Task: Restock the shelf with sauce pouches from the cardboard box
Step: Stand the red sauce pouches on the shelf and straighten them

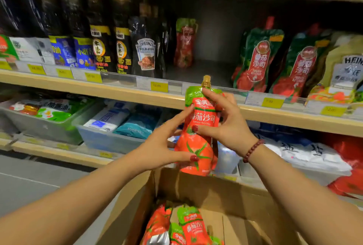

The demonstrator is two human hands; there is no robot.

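Note:
A red and green tomato ketchup pouch [200, 124] with a gold cap is held upright in front of the shelf edge [121, 95]. My left hand [167, 142] grips its lower left side with thumb and fingers. My right hand [225, 121] clasps its upper right side. Below, the open cardboard box [212, 191] holds several more of the same pouches [188, 225]. One matching pouch [184, 42] stands at the back of a gap on the shelf, above and behind the held one.
Dark sauce bottles and a Heinz pouch [145, 52] stand left of the gap, green ketchup pouches [257, 60] to its right. Plastic bins [110, 138] of packets fill the lower shelf. Grey floor lies at the lower left.

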